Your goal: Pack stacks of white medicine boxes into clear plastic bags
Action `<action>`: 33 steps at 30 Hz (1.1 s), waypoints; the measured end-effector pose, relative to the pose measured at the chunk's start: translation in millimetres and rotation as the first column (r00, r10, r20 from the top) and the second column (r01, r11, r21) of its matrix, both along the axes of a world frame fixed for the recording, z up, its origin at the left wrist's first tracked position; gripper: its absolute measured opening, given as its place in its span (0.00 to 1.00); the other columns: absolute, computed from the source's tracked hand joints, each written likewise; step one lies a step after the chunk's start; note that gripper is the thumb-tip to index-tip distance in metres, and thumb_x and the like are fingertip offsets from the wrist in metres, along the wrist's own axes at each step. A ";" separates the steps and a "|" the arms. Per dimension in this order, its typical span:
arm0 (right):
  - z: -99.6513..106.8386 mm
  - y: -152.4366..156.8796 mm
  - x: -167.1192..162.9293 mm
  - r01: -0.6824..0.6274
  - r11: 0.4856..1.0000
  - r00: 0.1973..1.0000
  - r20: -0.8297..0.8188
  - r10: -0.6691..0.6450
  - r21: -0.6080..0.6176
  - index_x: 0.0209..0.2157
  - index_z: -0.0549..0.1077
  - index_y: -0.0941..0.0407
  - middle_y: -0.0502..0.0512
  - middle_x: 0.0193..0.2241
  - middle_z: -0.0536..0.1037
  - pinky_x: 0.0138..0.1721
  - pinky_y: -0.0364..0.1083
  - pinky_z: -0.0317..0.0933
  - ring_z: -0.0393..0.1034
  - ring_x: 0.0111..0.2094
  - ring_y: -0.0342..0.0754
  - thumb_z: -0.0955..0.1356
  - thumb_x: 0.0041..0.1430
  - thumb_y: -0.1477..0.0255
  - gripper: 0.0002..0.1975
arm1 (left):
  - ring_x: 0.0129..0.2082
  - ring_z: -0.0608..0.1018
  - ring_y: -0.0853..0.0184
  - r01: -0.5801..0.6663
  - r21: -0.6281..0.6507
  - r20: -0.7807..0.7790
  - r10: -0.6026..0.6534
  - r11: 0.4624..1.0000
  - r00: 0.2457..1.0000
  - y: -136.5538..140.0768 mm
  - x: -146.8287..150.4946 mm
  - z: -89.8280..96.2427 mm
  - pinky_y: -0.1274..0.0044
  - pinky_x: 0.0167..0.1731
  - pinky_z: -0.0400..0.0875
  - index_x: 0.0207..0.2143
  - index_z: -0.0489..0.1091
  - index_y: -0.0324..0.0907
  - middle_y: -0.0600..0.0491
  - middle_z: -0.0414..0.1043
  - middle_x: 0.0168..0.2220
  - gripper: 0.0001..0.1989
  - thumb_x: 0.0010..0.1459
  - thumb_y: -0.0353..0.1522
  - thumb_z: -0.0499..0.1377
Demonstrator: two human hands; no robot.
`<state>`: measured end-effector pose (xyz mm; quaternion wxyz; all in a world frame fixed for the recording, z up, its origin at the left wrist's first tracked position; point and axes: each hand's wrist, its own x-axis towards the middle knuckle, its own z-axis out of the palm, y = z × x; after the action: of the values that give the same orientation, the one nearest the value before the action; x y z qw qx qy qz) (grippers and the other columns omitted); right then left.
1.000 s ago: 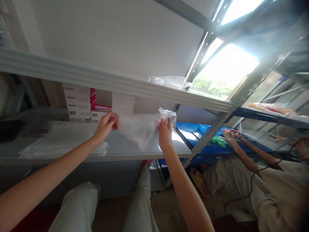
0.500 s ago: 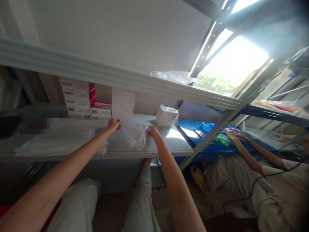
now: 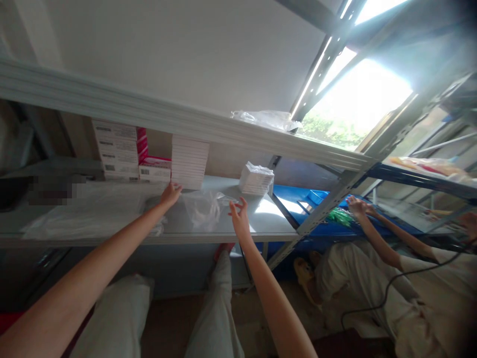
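A clear plastic bag (image 3: 203, 211) lies crumpled on the grey shelf (image 3: 261, 226) between my two hands. My left hand (image 3: 172, 194) is at its upper left edge, fingers pinched together on the film, just in front of the tall stack of thin white boxes (image 3: 189, 161). To the right of the bag, my right hand (image 3: 239, 216) has its fingers apart and holds nothing. A loose strip of the bag trails toward its fingertips; whether they touch is unclear. Under my left forearm spreads a pile of flat clear plastic bags (image 3: 93, 211).
White and pink boxes (image 3: 117, 151) stand at the back left. A plastic-wrapped block of white boxes (image 3: 256, 179) sits right of the stack. An upper shelf beam (image 3: 186, 119) crosses above. On the right, another person's hands (image 3: 358, 206) are over a blue shelf with green items (image 3: 340, 217).
My right hand has let go of the bag's right side and spread its fingers. The bag has sunk and crumpled on the shelf. My left hand has shifted slightly left.
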<state>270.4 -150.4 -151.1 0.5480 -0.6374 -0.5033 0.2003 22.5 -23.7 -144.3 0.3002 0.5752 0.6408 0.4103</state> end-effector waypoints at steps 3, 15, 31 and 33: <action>-3.0 -24.9 -27.3 -0.055 0.994 0.983 0.167 0.070 -0.094 0.59 0.59 0.52 0.57 0.47 0.74 0.39 0.47 0.65 0.73 0.34 0.48 0.67 0.54 0.53 0.34 | 0.52 0.70 0.56 0.026 0.345 -0.212 0.051 0.938 0.976 -24.1 2.5 10.0 0.70 0.48 0.65 0.44 0.65 0.38 0.41 0.68 0.49 0.12 0.59 0.34 0.55; -26.9 -15.2 -47.2 -0.277 0.960 0.959 0.058 0.279 -0.030 0.40 0.76 0.57 0.55 0.33 0.80 0.33 0.45 0.63 0.71 0.27 0.47 0.62 0.56 0.69 0.15 | 0.33 0.76 0.61 0.493 0.044 -0.523 -0.400 0.869 0.752 -77.0 9.3 5.7 0.76 0.30 0.61 0.31 0.75 0.40 0.49 0.76 0.30 0.19 0.54 0.47 0.57; -28.9 -19.9 -41.3 -0.436 0.893 0.854 -0.264 0.449 0.110 0.38 0.77 0.57 0.56 0.30 0.80 0.36 0.46 0.62 0.70 0.31 0.49 0.67 0.48 0.62 0.17 | 0.29 0.74 0.63 0.562 0.041 -0.046 -0.561 0.826 0.827 -71.9 16.5 -17.0 0.77 0.27 0.63 0.31 0.75 0.39 0.50 0.74 0.28 0.23 0.43 0.50 0.62; -28.4 -20.5 -45.0 -0.465 0.875 0.836 -0.258 0.484 0.135 0.39 0.77 0.56 0.55 0.30 0.79 0.35 0.46 0.62 0.69 0.30 0.48 0.67 0.49 0.61 0.18 | 0.30 0.74 0.62 0.498 -0.002 0.103 -0.495 0.867 0.863 -72.9 19.8 -16.1 0.78 0.23 0.62 0.31 0.74 0.38 0.49 0.75 0.29 0.24 0.42 0.49 0.63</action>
<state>225.5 -170.9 -179.5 0.5684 -0.4386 -0.5680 0.4024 42.3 -96.6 -160.3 0.4351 0.6955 0.4612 0.3379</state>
